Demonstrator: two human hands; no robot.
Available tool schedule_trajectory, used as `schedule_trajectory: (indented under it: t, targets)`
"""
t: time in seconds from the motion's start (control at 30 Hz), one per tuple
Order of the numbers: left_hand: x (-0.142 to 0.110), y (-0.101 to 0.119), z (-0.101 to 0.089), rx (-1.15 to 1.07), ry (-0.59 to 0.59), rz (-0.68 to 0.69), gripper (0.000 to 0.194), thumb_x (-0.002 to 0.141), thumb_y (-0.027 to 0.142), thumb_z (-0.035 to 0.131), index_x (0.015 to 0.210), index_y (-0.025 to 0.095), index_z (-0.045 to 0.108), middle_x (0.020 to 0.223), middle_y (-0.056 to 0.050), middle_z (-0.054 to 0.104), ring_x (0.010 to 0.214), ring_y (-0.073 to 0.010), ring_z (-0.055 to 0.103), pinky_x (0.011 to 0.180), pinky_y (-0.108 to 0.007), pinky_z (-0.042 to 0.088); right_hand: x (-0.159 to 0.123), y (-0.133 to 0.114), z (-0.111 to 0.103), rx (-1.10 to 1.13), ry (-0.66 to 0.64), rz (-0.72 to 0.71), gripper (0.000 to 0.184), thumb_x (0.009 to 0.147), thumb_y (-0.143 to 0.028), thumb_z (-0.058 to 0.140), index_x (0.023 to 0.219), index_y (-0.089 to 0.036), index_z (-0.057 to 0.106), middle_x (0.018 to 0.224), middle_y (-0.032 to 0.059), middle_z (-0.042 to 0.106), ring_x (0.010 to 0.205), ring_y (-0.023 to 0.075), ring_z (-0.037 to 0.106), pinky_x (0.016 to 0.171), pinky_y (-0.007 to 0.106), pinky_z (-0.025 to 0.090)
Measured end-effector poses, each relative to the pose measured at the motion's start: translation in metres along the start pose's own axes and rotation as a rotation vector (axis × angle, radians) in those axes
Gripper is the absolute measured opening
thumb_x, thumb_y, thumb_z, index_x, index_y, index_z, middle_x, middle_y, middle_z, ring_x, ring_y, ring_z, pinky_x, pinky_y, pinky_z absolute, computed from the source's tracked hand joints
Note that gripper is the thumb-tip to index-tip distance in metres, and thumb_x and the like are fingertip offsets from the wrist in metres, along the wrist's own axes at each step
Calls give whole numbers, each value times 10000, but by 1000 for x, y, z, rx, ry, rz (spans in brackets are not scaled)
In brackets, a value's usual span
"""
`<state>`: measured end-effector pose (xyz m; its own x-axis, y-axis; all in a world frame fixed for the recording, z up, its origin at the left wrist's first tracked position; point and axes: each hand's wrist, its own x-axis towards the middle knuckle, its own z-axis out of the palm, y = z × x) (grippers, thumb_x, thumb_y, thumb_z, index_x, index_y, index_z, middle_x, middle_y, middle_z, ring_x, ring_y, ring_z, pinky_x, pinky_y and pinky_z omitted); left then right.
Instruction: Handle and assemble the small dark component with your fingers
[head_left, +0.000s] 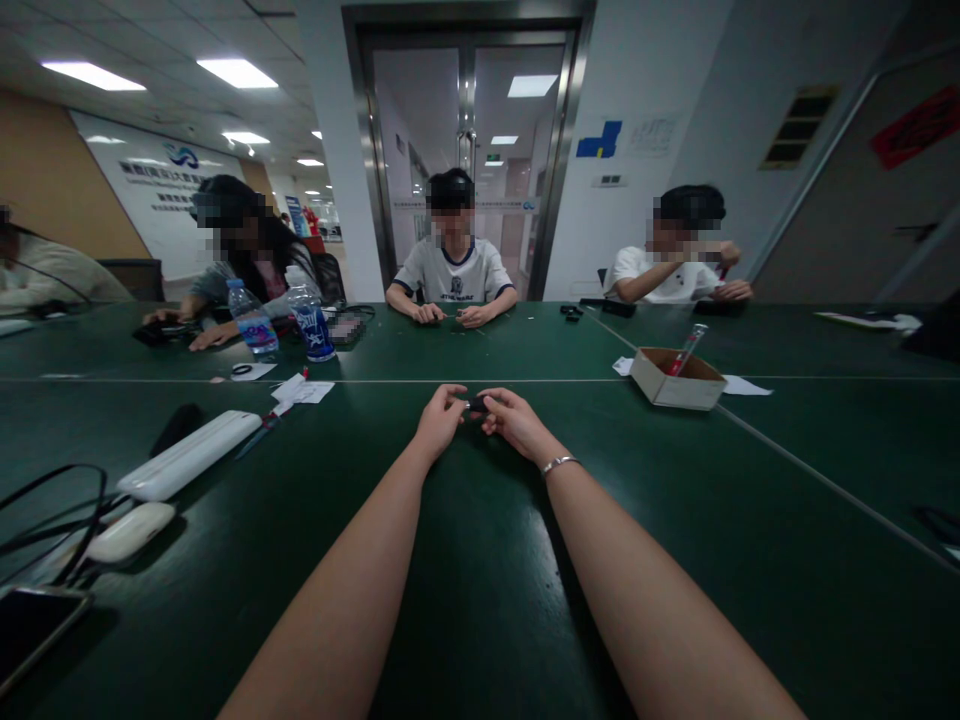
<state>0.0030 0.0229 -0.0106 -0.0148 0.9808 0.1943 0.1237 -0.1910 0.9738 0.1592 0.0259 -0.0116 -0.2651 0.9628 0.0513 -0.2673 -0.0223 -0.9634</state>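
Over the middle of the green table (480, 540), my two hands meet around a small black stick-shaped piece (478, 405) with a shiny metal-looking end on its left. My right hand (517, 422), with a silver bracelet at the wrist, pinches the black body between thumb and fingers. At the metal end, the thumb and fingertips of my left hand (441, 420) are closed on it. The piece is partly covered by my fingers, and its exact kind is too small to make out.
Right of my hands stands a cardboard box (679, 392) holding a clear-and-red tube (686, 350). Two bottles (311, 325) and paper slips (311, 391) are at the left. Nearer lie a white power strip (191, 455), cables and a phone (37, 630). Several people sit across the table.
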Motion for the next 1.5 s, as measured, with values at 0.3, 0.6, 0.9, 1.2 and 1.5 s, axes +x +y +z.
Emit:
schedule_trajectory:
  t: [0.3,0.6,0.9,1.2,1.5]
  targets:
    - [-1,0,1,-23,1,0,201,802,225,525,980,155,587,634,27,535,493,-85,461,485,-196,337,-1,-2,1,-6,7,-2,108,858,-196,629,941,-153,575,672,34,670,477,95,571,454,185,457]
    - [-1,1,1,-20,7,-24,208,829,271,495,966,152,598,605,21,522,481,-93,437,471,-202,319,0,-1,1,-5,7,0,132,840,-219,651,927,-156,574,645,34,663,468,101,566,453,183,448]
    - [1,-3,0,-5,-12,-3,232,835,267,456,981,153,596,604,20,521,483,-92,424,470,-198,307,-1,-2,1,-16,9,2,169,837,-248,671,937,-151,575,651,36,663,475,97,565,458,183,453]
    - [-1,0,0,-22,0,-24,227,810,242,481,979,150,601,613,22,511,477,-85,426,454,-190,307,-1,-3,1,-16,11,6,166,825,-254,686,915,-159,584,657,31,656,479,104,571,443,190,452]
    - [-2,4,1,-8,21,-31,218,777,190,476,943,152,611,605,22,517,490,-94,446,471,-195,342,-1,-2,2,-7,13,0,183,817,-256,692,908,-152,572,630,22,641,465,96,550,454,183,447]
